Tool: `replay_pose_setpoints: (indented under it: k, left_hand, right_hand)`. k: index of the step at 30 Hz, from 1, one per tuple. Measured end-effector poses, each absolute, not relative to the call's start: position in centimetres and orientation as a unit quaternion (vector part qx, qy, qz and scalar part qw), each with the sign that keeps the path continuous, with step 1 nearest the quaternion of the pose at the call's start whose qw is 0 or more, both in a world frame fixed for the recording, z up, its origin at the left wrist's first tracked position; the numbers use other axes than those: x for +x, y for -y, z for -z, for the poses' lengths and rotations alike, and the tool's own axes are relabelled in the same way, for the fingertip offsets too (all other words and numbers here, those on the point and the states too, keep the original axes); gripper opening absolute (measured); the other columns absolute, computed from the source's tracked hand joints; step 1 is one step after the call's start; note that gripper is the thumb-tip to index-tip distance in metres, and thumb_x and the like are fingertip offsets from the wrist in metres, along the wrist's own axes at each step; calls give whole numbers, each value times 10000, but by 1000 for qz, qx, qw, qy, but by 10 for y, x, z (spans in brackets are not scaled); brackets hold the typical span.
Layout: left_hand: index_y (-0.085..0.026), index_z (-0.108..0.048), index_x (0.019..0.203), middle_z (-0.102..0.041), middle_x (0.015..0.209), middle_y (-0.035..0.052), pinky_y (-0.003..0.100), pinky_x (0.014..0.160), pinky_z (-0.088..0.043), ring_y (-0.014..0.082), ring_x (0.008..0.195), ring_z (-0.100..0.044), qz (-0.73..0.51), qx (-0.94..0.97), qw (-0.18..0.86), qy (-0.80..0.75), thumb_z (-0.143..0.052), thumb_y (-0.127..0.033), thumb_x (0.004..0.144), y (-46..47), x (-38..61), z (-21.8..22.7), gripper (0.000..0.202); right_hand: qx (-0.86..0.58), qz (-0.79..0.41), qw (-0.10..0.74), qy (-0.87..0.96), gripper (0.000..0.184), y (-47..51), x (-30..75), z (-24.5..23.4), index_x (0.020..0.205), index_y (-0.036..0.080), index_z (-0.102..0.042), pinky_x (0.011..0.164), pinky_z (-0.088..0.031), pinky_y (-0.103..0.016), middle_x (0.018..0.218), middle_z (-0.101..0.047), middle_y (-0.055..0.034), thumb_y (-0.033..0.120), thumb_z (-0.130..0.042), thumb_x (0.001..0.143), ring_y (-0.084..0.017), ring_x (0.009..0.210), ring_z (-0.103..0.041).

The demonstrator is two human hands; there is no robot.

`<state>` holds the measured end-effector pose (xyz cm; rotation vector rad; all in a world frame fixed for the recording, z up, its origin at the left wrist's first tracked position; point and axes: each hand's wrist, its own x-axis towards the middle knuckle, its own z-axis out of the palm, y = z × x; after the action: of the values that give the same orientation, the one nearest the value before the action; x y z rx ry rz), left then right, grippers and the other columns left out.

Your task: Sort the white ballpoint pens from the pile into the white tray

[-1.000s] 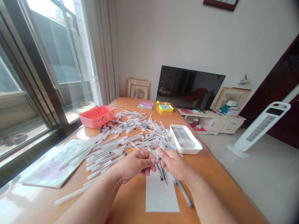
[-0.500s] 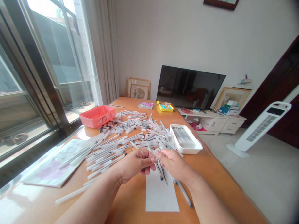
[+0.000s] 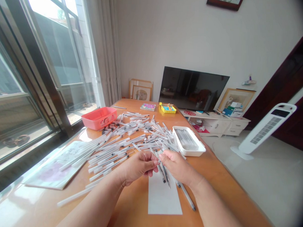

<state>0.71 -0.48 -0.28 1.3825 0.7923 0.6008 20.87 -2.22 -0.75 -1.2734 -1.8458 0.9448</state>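
My left hand point(image 3: 137, 167) and my right hand point(image 3: 177, 166) meet over the middle of the wooden table point(image 3: 128, 218), fingertips touching. Both are closed in a pinch on a thin white pen point(image 3: 157, 159) held between them. Under my right hand a few more pens point(image 3: 164, 175) point down over a white sheet of paper point(image 3: 164, 199). A large heap of white pens point(image 3: 125, 139) spreads across the table beyond my hands. One pen point(image 3: 187, 197) lies beside the paper, by my right wrist.
A white tray point(image 3: 188, 149) with pens stands at the right of the heap, a pink basket point(image 3: 99, 117) at the far left. A printed sheet point(image 3: 57, 166) lies by the window. A yellow box point(image 3: 168, 109) and booklet point(image 3: 147, 107) sit at the far end.
Almost nothing has moved; my hands stay together on the pen, with only slight finger shifts.
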Motion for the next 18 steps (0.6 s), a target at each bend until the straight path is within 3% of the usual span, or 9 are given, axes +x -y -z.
replay_pose_setpoints:
  k: [7, 12, 18]
  left_hand:
    - [-148, -642, 834, -690, 788, 57, 248, 554, -341, 102, 588, -527, -266, 603, 667, -347, -694, -546, 814, 3, 7, 2, 402]
    - [-140, -648, 847, -689, 802, 66, 248, 564, -352, 103, 600, -528, -261, 592, 678, -348, -678, -527, 836, 3, 5, 5, 388]
    - [-152, -625, 852, -669, 785, 43, 252, 596, -380, 111, 620, -546, -276, 613, 650, -354, -709, -488, 822, 5, 9, 6, 348]
  right_hand:
    - [-510, -373, 360, 687, 469, 21, 212, 8, 739, 215, -515, 604, -369, -284, 659, -519, 18, 584, -383, 997, -144, 621, -464]
    - [-495, -381, 330, 708, 383, 25, 215, 3, 783, 218, -509, 598, -370, -272, 688, -530, 26, 529, -434, 994, -138, 633, -461]
    - [-504, -349, 337, 715, 391, 21, 208, 10, 708, 218, -444, 590, -344, -281, 657, -471, 29, 496, -446, 983, -142, 632, -420]
